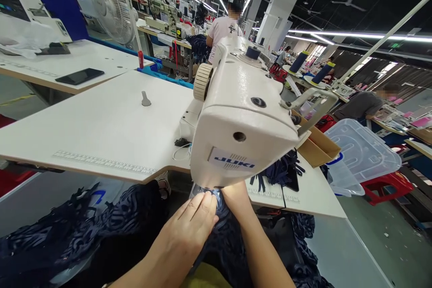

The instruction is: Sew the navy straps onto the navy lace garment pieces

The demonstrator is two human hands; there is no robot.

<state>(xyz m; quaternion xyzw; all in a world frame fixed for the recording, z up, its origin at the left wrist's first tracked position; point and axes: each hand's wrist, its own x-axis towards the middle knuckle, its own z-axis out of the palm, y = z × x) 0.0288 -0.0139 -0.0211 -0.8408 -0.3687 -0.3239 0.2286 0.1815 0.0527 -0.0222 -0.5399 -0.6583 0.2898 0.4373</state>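
The left hand (192, 225) lay with fingers pressed together over the navy patterned fabric (221, 209); the right hand (237, 200) had its fingertips hidden, state untellable, behind the JUKI sewing machine (243, 130) just ahead. Feeding seemed underway, next calling for even guiding.

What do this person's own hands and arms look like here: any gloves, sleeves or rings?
The left hand wears no glove, and its fingers show no ring. The right hand is partly hidden; what shows is ungloved. The left forearm and right forearm show no sleeves.
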